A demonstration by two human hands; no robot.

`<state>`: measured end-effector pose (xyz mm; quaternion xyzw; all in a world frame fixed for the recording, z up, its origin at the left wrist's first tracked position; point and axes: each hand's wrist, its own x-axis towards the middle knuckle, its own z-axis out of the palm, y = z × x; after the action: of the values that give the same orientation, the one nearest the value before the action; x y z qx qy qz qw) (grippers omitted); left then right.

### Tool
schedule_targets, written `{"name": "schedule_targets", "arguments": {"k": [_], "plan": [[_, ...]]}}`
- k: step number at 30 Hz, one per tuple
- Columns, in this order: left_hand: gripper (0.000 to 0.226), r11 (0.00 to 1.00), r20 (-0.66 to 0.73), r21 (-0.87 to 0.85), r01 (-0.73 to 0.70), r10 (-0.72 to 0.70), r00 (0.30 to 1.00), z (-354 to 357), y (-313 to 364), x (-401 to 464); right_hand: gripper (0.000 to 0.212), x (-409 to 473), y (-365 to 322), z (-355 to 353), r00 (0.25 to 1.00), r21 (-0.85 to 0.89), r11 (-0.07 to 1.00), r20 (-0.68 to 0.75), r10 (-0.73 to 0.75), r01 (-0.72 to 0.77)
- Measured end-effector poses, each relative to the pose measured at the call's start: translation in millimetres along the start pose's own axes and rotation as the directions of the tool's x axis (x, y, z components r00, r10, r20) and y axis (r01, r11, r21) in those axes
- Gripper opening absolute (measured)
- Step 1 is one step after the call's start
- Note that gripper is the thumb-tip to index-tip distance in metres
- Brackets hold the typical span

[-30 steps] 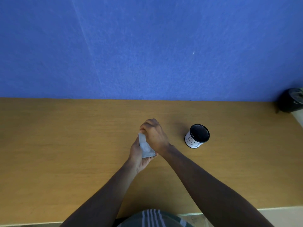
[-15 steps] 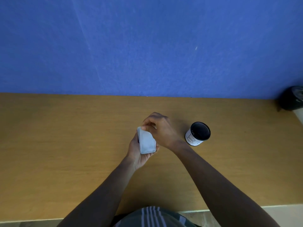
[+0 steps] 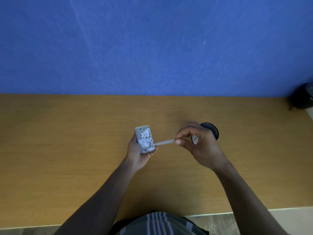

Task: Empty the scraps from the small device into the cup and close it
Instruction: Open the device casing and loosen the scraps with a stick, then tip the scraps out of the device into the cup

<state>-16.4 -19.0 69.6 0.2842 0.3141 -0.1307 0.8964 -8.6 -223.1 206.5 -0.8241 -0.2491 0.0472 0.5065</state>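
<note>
A wooden worktop (image 3: 67, 150) is seen from above, set against a blue wall (image 3: 152, 44). Above the middle of the worktop, a small grey device (image 3: 145, 139) is cradled in the left hand (image 3: 138, 152), fingers wrapped around its sides, with its open face turned up. Inside it, a heap of small white paper scraps (image 3: 145, 139) is exposed. A thin grey cover (image 3: 164, 142), seen nearly edge-on, is pinched between the thumb and fingertips of the right hand (image 3: 199, 146); its left end lies just beside the device's right edge, though whether the two are joined cannot be told. Behind the right hand a cup (image 3: 210, 128) with a black rim and a white side is seen on the worktop, largely hidden by the knuckles. A dark, blurred object (image 3: 303, 99) is seen at the far right corner of the worktop. At the bottom edge, a striped shirt (image 3: 157, 224) is visible between the two bare forearms.
</note>
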Motion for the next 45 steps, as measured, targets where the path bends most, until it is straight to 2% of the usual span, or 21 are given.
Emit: {"name": "schedule_targets", "arguments": {"k": [4, 9, 13, 23, 28, 31, 33, 34, 36, 38, 39, 41, 43, 45], "plan": [[0.055, 0.999, 0.019, -0.023, 0.030, -0.030, 0.999, 1, 4, 0, 0.015, 1, 21, -8, 0.989, -0.043, 0.999, -0.149, 0.012, -0.018], [0.056, 0.998, 0.035, -0.045, 0.037, -0.036, 0.999, 2, 9, -1, 0.019, 3, 65, 19, 0.978, -0.153, 0.983, -0.193, 0.075, -0.106], [0.055, 0.998, 0.027, -0.043, 0.035, -0.034, 0.999, -3, 10, -2, 0.011, 0, 101, 49, 0.983, -0.307, 0.943, -0.166, 0.078, -0.127], [0.055, 0.999, 0.071, 0.015, 0.045, -0.046, 0.996, -13, 12, -2, 0.013, -20, 161, 95, 0.982, -0.484, 0.856, -0.056, 0.179, -0.183], [0.053, 0.998, 0.065, 0.003, 0.059, -0.059, 0.996, -15, 11, 1, 0.006, -32, 175, 101, 0.979, -0.463, 0.865, -0.040, 0.199, -0.194], [0.051, 0.998, 0.058, 0.013, 0.057, -0.058, 0.997, -16, 10, 3, 0.015, -40, 178, 102, 0.967, -0.379, 0.889, -0.122, 0.226, -0.255], [0.049, 0.998, 0.056, 0.019, 0.054, -0.055, 0.997, -16, 10, 3, 0.023, -47, 181, 100, 0.916, -0.252, 0.894, -0.259, 0.308, -0.371], [0.049, 0.999, 0.057, 0.015, 0.050, -0.051, 0.997, -16, 10, 3, 0.027, -52, 183, 97, 0.864, -0.160, 0.882, -0.338, 0.374, -0.444], [0.048, 0.999, 0.059, 0.006, 0.044, -0.044, 0.997, -17, 10, 3, 0.037, -61, 185, 89, 0.707, 0.053, 0.820, -0.476, 0.523, -0.570], [0.047, 0.999, 0.052, 0.000, 0.038, -0.038, 0.998, -16, 10, 3, 0.054, -68, 188, 79, 0.555, 0.207, 0.755, -0.563, 0.612, -0.622], [0.046, 0.999, 0.047, -0.006, 0.035, -0.035, 0.998, -16, 9, 4, 0.064, -69, 190, 72, 0.508, 0.253, 0.738, -0.586, 0.632, -0.626], [0.045, 0.999, 0.037, -0.014, 0.035, -0.035, 0.999, -15, 8, 4, 0.085, -68, 195, 59, 0.479, 0.292, 0.732, -0.598, 0.642, -0.616], [0.043, 0.999, 0.032, -0.007, 0.039, -0.039, 0.999, -14, 6, 4, 0.101, -62, 200, 47, 0.493, 0.289, 0.736, -0.589, 0.641, -0.612], [0.041, 0.999, 0.031, -0.005, 0.037, -0.037, 0.999, -12, 5, 4, 0.108, -53, 204, 38, 0.525, 0.292, 0.749, -0.564, 0.637, -0.595]]}}
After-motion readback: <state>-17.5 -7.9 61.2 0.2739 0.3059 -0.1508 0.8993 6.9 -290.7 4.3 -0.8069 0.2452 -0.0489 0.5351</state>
